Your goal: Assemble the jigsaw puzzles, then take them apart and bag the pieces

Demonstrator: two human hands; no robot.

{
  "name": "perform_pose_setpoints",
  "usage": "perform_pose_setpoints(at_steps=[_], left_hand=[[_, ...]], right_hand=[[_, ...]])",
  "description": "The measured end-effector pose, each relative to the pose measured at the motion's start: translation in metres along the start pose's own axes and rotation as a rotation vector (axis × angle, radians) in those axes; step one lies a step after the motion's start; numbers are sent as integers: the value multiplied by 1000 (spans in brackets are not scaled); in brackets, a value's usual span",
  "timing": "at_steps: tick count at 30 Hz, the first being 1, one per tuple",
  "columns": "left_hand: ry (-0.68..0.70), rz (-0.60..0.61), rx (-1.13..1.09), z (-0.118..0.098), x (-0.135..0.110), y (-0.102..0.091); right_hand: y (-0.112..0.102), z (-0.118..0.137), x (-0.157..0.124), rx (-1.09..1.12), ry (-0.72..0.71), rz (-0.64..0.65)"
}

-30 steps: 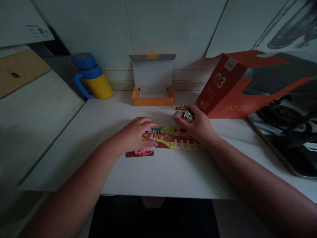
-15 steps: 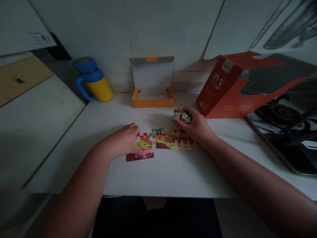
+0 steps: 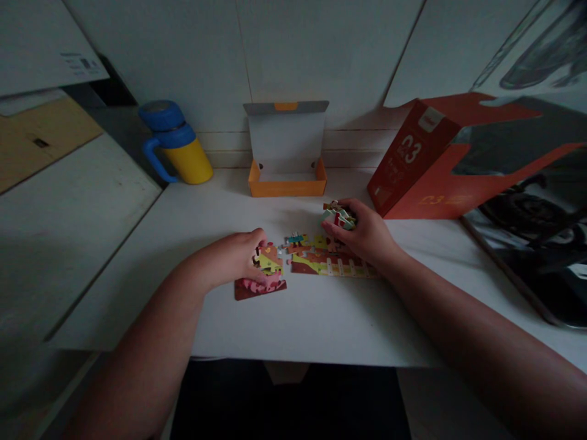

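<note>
A partly joined colourful jigsaw [image 3: 328, 261] lies flat on the white table [image 3: 312, 311]. My left hand [image 3: 236, 258] is curled over a small joined section [image 3: 262, 278] at the jigsaw's left end, its fingers pinching a yellow and red piece [image 3: 268, 260] just above it. A narrow gap separates that section from the main part. My right hand [image 3: 362, 235] rests on the jigsaw's upper right and is closed round a stack of loose pieces [image 3: 338, 215].
An open orange box [image 3: 287, 177] with its lid raised stands at the back by the wall. A blue and yellow mug [image 3: 177, 146] is at the back left. A large red carton [image 3: 440, 159] lies at the right.
My left hand has pulled back to the left from the main jigsaw and now holds a piece over the small left section. My right hand has stayed put with its stack.
</note>
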State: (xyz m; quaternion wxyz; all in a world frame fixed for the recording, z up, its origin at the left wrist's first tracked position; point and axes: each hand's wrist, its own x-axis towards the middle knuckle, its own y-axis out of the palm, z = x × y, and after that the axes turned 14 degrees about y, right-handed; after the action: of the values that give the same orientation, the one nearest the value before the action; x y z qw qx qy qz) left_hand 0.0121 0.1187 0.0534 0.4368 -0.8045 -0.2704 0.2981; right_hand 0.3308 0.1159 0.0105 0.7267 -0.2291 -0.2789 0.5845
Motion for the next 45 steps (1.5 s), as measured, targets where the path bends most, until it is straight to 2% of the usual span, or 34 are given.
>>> perform_pose_setpoints(at_steps=[8,16,20,25,28,32,36,40,43,45], left_hand=[[58,16,-16,6,3,5],[82,6,-38,8,3,1],[116,-90,-44,4,3,-2],[146,-175,-93,-5,7,0],[158,-186,-92,-7,12,6],[176,-207,-131,-6,19,15],[260,-259,-296,-6,24,21],[323,-240,-413,-11,25,25],[320,-257,-427,-13,26,27],[307,-295,-413,-11,28,27]], right_hand=[[2,-2,0,5,-12,7],[-1,3,-3,42,-14,35],[-5,13,-11,185,34,195],[-4,21,-23,397,93,572],[-3,25,-27,386,81,658],[-2,28,-29,336,65,684],[-2,28,-29,369,11,712],[-1,28,-29,405,-35,780],[1,26,-28,442,-67,729],[1,25,-27,476,-35,684]])
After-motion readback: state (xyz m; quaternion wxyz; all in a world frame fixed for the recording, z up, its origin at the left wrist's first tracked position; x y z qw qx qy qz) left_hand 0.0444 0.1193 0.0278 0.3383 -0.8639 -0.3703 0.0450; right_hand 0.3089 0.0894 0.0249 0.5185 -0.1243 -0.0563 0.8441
